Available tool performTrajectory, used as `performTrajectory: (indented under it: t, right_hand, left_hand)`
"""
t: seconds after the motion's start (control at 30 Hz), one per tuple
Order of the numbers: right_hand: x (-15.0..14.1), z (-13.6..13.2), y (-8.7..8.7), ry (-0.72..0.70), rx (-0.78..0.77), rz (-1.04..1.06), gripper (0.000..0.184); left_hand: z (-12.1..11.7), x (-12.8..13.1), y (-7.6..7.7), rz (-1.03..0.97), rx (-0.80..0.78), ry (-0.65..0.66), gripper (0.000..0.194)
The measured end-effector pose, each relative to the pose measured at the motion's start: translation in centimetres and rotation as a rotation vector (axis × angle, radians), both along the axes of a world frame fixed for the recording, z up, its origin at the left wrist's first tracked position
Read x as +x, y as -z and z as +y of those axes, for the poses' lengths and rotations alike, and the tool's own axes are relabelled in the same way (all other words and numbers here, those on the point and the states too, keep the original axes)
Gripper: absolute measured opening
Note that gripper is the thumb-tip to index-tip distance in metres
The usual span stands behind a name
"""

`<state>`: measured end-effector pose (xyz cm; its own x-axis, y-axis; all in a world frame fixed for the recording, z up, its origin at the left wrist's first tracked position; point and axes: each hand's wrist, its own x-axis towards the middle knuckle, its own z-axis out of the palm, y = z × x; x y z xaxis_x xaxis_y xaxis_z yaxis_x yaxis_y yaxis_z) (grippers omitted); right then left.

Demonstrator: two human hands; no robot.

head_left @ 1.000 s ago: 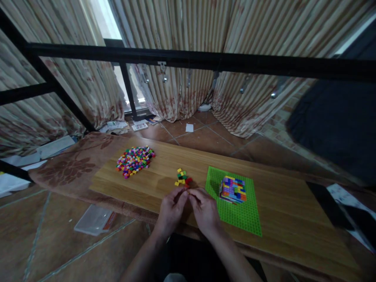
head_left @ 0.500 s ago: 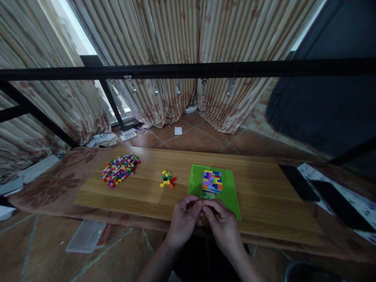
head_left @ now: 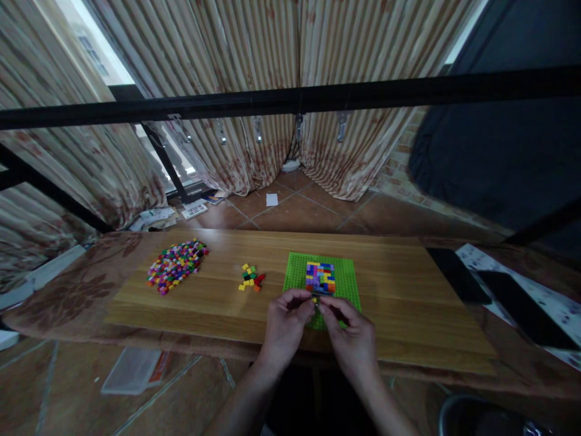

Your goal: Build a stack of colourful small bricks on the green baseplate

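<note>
My left hand (head_left: 285,324) and my right hand (head_left: 347,330) meet fingertip to fingertip over the near edge of a green baseplate (head_left: 347,278). Both are pinched together on a tiny yellow brick (head_left: 315,300) between them. A small multicoloured block of stacked bricks (head_left: 320,277) stands on the baseplate just beyond my fingers. A small cluster of loose bricks (head_left: 250,278) lies to the left of the plate. A larger heap of coloured bricks (head_left: 175,266) lies further left on the wooden board (head_left: 408,303).
A black metal bar (head_left: 290,100) crosses the view above the board. Striped curtains (head_left: 254,60) hang behind. Two dark flat slabs (head_left: 458,275) lie at the board's right end. A clear plastic lid (head_left: 131,372) lies on the tiled floor below left. Papers litter the floor by the window.
The view has swung to the right, and my hands have moved from beside the small brick cluster to the near edge of the green baseplate, still pinched together.
</note>
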<state>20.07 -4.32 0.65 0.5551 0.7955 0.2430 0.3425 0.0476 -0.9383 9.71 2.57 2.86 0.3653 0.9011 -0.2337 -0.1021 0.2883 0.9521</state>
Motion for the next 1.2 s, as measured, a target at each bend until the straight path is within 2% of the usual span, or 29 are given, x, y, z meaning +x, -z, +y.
performTrajectory:
  t: [0.23,0.43,0.6,0.73,0.87,1.2]
  right_hand:
    - [2.7,-0.3,0.9,0.176,-0.008,0.053,0.023]
    - [3.7,-0.4,1.4,0.186,-0.006,0.061,0.024]
    - [4.0,-0.4,2.0,0.180,-0.010,0.065,0.024]
    - [4.3,-0.4,2.4,0.173,-0.007,0.069,0.025]
    - [4.4,-0.4,2.6,0.176,-0.019,0.094,0.025]
    - [4.3,-0.2,2.5,0.176,-0.024,0.111,0.026]
  left_hand:
    - [0.0,2.6,1.1,0.096,0.113,-0.179,0.021]
    - [-0.1,3.8,1.2,0.181,0.224,-0.273,0.019]
    - [-0.6,4.0,2.0,0.304,0.358,-0.317,0.019]
    - [-1.0,3.5,2.3,0.476,0.518,-0.293,0.017]
    - [-1.0,3.1,1.9,0.609,0.623,-0.254,0.016]
    - [-1.0,3.9,1.2,0.707,0.659,-0.224,0.014]
